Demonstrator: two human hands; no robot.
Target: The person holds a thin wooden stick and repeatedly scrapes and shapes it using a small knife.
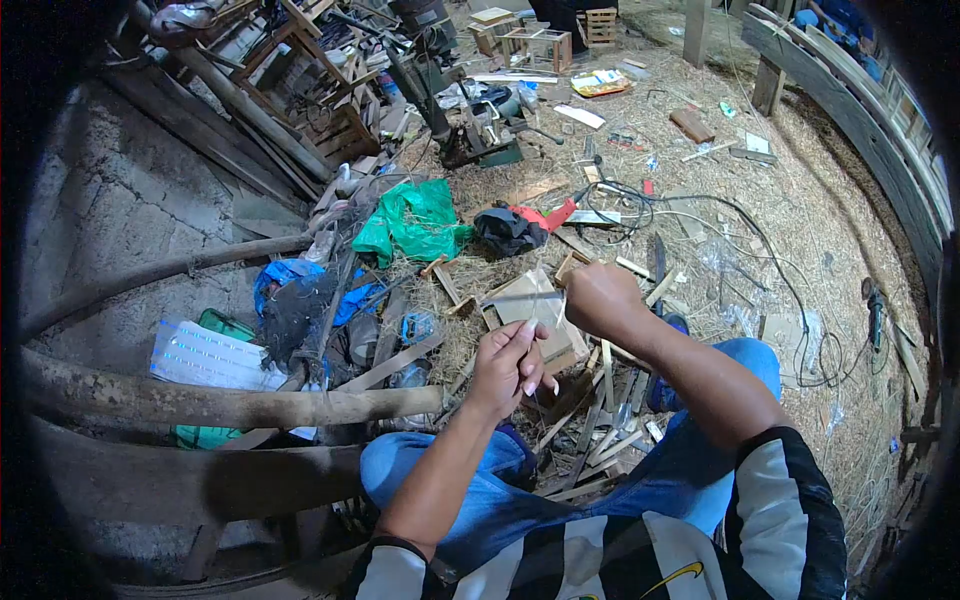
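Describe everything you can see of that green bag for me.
The green bag looks like thin, glossy plastic, crumpled into folds with uneven edges. It lies on the littered floor between a dark bundle and some blue sheeting. Neither the left hand nor right hand touches it. Any contents cannot be made out.

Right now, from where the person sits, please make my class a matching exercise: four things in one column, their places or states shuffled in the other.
Things
1. Shiny green plastic bag
2. White sheet with printed rows
3. Reddish-brown rectangular block
4. Right hand

Places or states
A. Just beyond a thick, long pole, at the person's left
B. Closed in a fist, a thin grey strip reaching out from it
C. Just left of a crumpled black bundle
D. Lying at the upper right of the view

Pairs: 1-C, 2-A, 3-D, 4-B
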